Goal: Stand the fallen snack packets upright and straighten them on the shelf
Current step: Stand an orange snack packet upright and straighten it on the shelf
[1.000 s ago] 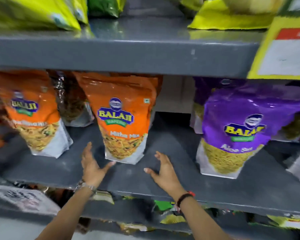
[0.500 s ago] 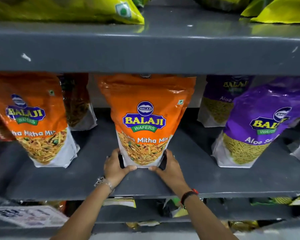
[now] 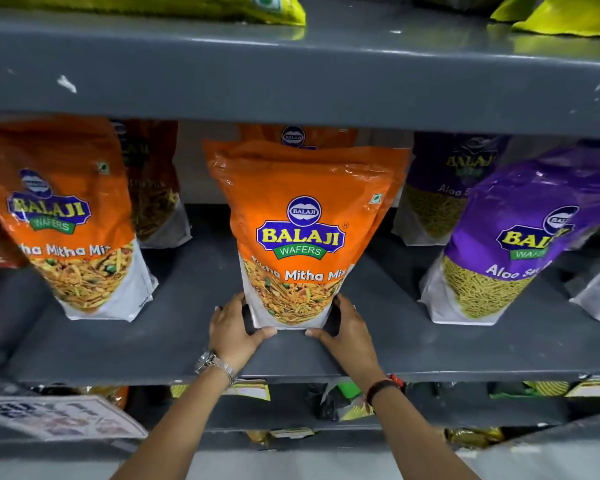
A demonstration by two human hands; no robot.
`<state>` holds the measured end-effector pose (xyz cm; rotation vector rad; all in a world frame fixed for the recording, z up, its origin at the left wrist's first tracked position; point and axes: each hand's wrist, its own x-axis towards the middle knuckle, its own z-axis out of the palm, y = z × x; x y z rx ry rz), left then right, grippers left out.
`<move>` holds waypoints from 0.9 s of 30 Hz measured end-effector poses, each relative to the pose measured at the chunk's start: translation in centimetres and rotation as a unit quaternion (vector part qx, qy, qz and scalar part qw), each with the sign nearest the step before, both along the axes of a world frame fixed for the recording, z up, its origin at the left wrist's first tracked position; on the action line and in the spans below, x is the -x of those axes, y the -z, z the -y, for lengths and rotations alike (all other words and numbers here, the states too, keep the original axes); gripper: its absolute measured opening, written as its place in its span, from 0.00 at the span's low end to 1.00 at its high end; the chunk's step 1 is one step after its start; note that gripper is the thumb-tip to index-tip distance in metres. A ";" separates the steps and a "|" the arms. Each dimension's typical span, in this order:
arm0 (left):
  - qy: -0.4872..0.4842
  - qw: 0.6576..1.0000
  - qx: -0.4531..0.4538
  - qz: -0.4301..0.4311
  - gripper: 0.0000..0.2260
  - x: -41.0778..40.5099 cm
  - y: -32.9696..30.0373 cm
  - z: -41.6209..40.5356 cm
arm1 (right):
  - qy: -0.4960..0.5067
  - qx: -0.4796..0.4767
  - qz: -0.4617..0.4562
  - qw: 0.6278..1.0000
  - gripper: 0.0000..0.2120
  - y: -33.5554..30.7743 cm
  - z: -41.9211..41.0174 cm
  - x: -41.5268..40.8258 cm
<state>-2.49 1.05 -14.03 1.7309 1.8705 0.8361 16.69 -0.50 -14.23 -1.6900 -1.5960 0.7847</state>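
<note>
- One grey metal shelf (image 3: 174,344) carries the upright orange Balaji snack pouch (image 3: 302,233), mid-shelf, near the front.
- Left hand (image 3: 234,332) and right hand (image 3: 349,329) clasp its base corners.
- Risk: top-heavy, it could tip forward if released crooked.

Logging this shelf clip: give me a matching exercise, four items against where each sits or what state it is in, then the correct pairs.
Items:
1. centre orange packet
2. purple packet
3. left orange packet
4. yellow-green packets

Places or states:
A. lying on the shelf above
B. leaning, on the right side of the middle shelf
C. held at its base by the left hand and right hand
D. tilted, on the left side of the middle shelf

Pairs: 1-C, 2-B, 3-D, 4-A
</note>
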 end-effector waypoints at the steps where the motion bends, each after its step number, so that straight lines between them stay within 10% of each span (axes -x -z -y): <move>1: 0.000 1.000 0.001 0.002 0.32 0.0 0.0 0.0 | 0.001 0.000 0.001 1.000 0.34 0.0 0.0 0.0; 11: 0.028 1.000 0.005 0.014 0.33 0.2 -0.3 0.1 | -0.006 -0.013 -0.023 1.000 0.36 -0.1 0.3 -0.1; 18: -0.035 0.965 -0.067 0.251 0.33 1.7 -1.0 3.1 | 0.092 -0.229 -0.051 0.968 0.28 -1.5 4.2 0.1; 23: -0.163 0.948 -0.165 0.219 0.27 8.1 -1.9 4.8 | -0.018 -0.329 -0.026 0.944 0.14 -3.5 5.0 5.0; 27: -0.229 0.944 -0.167 0.171 0.36 14.4 -2.3 5.3 | -0.149 -0.226 -0.064 0.961 0.14 -3.6 3.4 11.2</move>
